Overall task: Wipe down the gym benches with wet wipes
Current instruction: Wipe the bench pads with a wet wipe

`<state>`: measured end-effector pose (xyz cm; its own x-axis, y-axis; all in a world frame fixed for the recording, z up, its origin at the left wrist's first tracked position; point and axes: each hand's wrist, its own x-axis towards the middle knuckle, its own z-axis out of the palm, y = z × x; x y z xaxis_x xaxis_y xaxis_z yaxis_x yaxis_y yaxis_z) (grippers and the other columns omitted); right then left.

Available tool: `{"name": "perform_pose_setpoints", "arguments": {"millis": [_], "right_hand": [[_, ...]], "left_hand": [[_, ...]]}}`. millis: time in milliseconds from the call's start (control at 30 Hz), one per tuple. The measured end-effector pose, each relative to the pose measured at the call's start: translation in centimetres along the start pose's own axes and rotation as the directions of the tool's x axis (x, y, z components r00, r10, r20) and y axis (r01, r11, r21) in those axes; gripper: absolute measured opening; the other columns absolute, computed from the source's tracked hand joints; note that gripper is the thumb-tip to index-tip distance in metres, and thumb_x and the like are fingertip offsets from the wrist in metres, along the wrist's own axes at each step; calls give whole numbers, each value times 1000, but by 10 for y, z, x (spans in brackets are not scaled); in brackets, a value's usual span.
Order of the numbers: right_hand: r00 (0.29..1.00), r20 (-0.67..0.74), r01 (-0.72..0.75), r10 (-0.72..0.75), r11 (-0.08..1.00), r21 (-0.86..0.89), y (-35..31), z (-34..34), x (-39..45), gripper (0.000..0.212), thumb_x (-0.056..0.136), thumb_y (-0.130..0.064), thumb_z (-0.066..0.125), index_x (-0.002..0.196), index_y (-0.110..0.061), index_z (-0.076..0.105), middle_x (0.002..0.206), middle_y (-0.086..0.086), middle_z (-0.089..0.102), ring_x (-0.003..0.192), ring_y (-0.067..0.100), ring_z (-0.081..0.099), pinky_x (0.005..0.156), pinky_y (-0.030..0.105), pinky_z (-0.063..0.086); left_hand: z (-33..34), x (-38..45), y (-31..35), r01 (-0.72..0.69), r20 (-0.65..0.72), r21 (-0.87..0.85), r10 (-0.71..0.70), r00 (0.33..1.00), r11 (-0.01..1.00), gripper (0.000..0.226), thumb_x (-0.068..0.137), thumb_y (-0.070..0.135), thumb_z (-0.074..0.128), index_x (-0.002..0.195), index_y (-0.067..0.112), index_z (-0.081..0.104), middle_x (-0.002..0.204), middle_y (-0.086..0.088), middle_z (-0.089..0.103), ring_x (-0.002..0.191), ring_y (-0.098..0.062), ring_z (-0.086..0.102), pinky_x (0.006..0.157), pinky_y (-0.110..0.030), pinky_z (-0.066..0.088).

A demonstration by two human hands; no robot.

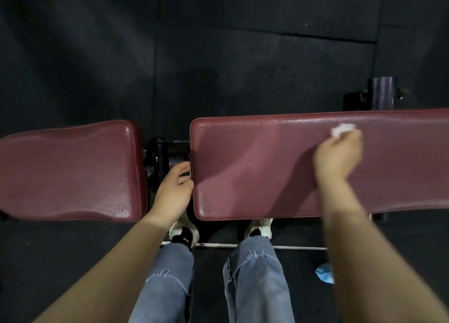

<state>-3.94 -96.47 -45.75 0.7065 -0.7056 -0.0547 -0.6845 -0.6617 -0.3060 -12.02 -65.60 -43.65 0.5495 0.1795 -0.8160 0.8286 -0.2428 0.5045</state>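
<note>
Maroon pads (267,167), two; one wipe (342,129).

No text, label, brand, number or sign can be read here — the bench pads (267,167), the floor mats (218,55) and the shoes (182,230) show no legible marking, and the blue packet (325,273) on the floor is too blurred to read.

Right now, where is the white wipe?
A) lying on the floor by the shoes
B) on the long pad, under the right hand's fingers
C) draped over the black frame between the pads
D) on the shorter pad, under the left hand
B: the wipe sits bunched at the fingertips of the right hand on the long pad.
</note>
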Motion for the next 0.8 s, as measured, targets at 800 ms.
{"name": "perform_pose_setpoints", "arguments": {"millis": [800], "right_hand": [[689,386,664,-614,748,5,-54,33,-150,26,69,-12,55,92,-24,59,83,-1,66,80,27,63,66,35,37]], "left_hand": [[2,-14,-28,51,59,-105,-45,997,993,45,95,-5,47,132,17,55,127,2,60,116,-11,57,99,-19,43]]}}
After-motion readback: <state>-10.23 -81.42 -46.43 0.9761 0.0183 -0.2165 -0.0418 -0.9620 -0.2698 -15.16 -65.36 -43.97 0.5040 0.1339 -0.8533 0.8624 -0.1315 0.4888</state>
